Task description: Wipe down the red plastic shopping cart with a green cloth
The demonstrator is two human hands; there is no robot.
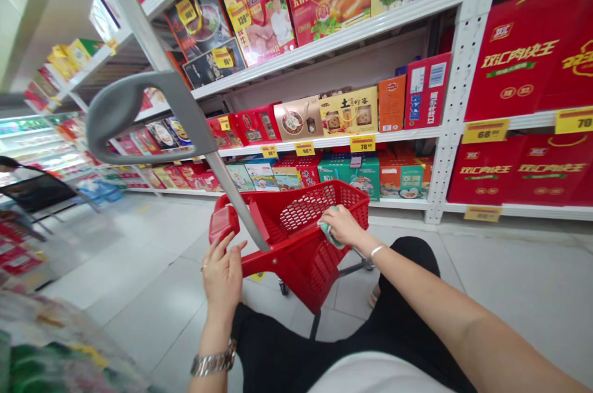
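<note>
One red cart (301, 260) stretches left-to-right.

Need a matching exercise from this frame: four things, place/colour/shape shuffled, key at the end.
Things:
1. Cloth
2. Cart basket
3. Cart handle
4. Watch

Descriptions:
A. Grey and loop-shaped
B. Worn just behind the left hand
C. Light green, in the right hand
D. Red, with holes in its sides

Pairs: 1-C, 2-D, 3-A, 4-B
</note>
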